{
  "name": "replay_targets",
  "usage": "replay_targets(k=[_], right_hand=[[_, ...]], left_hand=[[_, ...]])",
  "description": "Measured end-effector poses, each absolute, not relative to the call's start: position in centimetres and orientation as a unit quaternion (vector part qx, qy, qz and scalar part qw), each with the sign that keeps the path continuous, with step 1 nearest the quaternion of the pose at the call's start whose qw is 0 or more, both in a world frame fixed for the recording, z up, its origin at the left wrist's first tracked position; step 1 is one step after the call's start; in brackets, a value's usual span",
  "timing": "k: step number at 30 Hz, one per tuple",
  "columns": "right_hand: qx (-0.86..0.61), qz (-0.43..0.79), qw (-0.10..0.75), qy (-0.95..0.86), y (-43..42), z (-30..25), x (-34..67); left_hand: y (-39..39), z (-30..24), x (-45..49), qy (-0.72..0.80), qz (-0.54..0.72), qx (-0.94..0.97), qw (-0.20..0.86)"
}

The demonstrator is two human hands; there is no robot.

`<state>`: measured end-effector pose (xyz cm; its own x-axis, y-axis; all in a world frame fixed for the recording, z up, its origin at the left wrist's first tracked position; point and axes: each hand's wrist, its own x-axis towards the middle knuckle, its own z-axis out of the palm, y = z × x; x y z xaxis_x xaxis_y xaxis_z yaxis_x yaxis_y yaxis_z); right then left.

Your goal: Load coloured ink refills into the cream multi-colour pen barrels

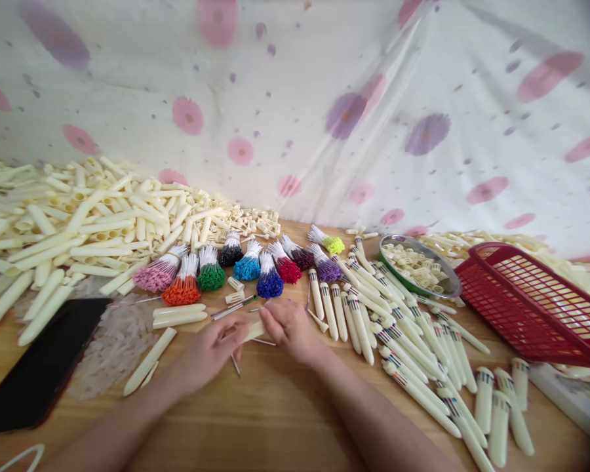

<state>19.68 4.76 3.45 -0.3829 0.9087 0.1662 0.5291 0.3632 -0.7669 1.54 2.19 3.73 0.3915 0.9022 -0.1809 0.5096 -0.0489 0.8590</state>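
Observation:
Near the middle of the table, my left hand (225,342) is closed around a cream pen barrel (254,331). My right hand (291,330) pinches at the barrel's far end; what its fingertips hold there is mostly hidden. Thin refills (235,305) lie just beyond my hands, and another refill (236,366) points down below my left fingers. Small cream clip pieces (235,297) sit close by. Rubber-banded bundles of coloured refills, such as a blue bundle (270,278) and an orange bundle (181,285), form a row behind. Loose cream barrels (177,316) lie left of my hands.
A large heap of cream barrels (93,216) fills the back left. Clear plastic pieces (113,347) lie beside a black phone-like slab (44,360). Many assembled multicolour pens (403,328) spread rightward, near a metal bowl (450,283) of small parts and a red basket (535,301).

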Motion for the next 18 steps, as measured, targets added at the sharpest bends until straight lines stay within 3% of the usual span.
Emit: replay_targets(k=[1, 3, 6, 8, 14, 18], right_hand=[[-0.457, 0.308, 0.295, -0.781, 4.7, 3.4, 19.6], [-0.457, 0.296, 0.286, -0.789, 5.0, 2.9, 19.2], [-0.481, 0.298, 0.274, -0.777, 5.7, 1.6, 18.7], [-0.487, 0.295, 0.272, -0.776, 6.0, 1.3, 18.8], [-0.460, 0.226, 0.299, -0.805, 4.9, 2.4, 19.9], [-0.480, 0.223, 0.294, -0.796, 5.1, 1.9, 19.3]], left_hand=[[2.4, 3.8, 1.3, 0.497, 0.164, 0.673, 0.522], [2.5, 3.7, 1.2, 0.509, 0.158, 0.689, 0.491], [2.2, 3.0, 1.4, 0.536, 0.244, 0.774, 0.234], [2.2, 2.7, 1.6, 0.522, 0.267, 0.798, 0.138], [3.1, 3.0, 0.6, 0.519, 0.188, 0.761, 0.341], [2.9, 2.8, 0.7, 0.545, 0.223, 0.748, 0.306]])
